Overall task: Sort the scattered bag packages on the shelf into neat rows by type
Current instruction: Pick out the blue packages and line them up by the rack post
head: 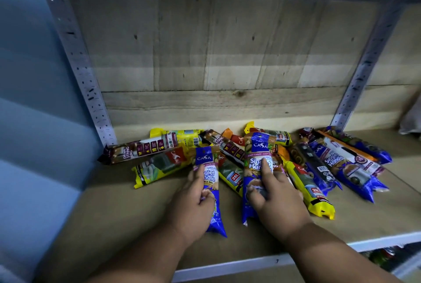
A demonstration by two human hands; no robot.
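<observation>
Left hand: I'm gripping a blue Singlet Handle pack [208, 182] with my left hand [196, 200]; fingers curling round its left side, thumb pressing on its front; the pack is pointing away from me, its near end hanging past my palm.

Right hand: my right hand [273, 198] is lying on top of a second blue Singlet Handle pack [257, 168]; fingers spreading over its label, thumb curling at its left edge; I'm holding it down against the heap.

Heap: the bag packages are lying scattered across the far middle of the wooden shelf [114, 209], overlapping each other; two dark Draw String packs [136, 150] are at the far left; a yellow pack [159, 168] is lying slanted just near of them; another yellow pack [312, 194] is sitting just right of my right hand; more blue packs [355, 168] are fanning out at the right.

Back: plank wall [227, 43] is standing behind the heap, between grey perforated posts [79, 66].
</observation>
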